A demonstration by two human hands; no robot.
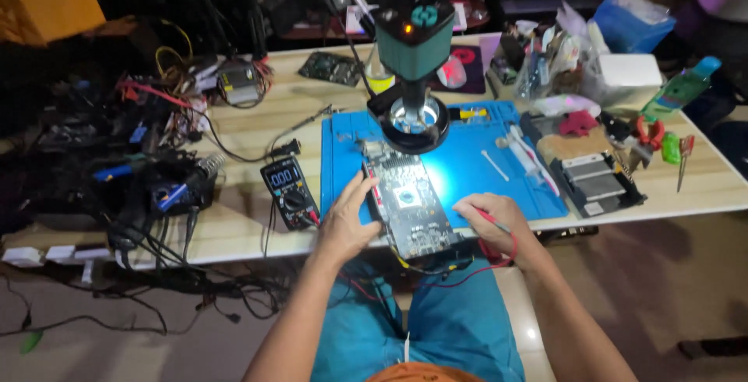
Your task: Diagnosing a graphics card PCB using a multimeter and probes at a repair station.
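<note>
I've got the circuit board (pixel 407 201) at frame centre on the blue mat (pixel 460 165), long axis running top to bottom. Left hand (pixel 345 222) fingers spread on its left edge; right hand (pixel 491 217) pinches a red probe (pixel 492 222) just right.

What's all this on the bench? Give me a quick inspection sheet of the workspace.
Surface: pale wooden table with a blue work mat.
Job's things: dark circuit board on the mat under a green microscope; multimeter beside it.
Clutter: red pliers, green bottle, metal heatsink, white box.
Grippers: left hand touches the board's left edge; right hand holds a red probe at its right edge.
Cables: red lead loops below the board; a black tangle lies at left.
Surroundings: tiled floor, dark background.
</note>
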